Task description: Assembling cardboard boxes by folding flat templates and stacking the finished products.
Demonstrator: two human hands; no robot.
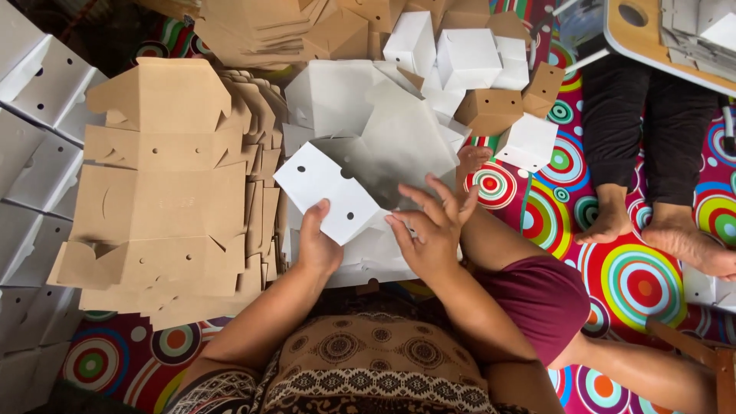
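Left hand [318, 244] clamped on the near edge of a white cardboard box blank [328, 192], thumb over the top face, fingers hidden beneath. Blank half folded, tilted, with small round holes in its panels, held just above centre of view. Right hand [431, 230] at 3 o'clock of the blank, fingers spread apart and pressing on a white flap at the blank's right corner, not closed round anything.

Under and behind the blank, towards 12 o'clock, a loose heap of flat white blanks [383, 123]. At 9 o'clock, a tall stack of brown cardboard blanks [165, 192], fanned at the edges. Further out at 9 o'clock, rows of folded white boxes [38, 138]. At 1 o'clock, a pile of finished boxes [475, 69], white and brown mixed. At 3 o'clock, another person's bare feet [613, 222] and dark trouser legs on a mat with coloured rings [636, 284]. At 2 o'clock, corner of a low wooden table [636, 31]
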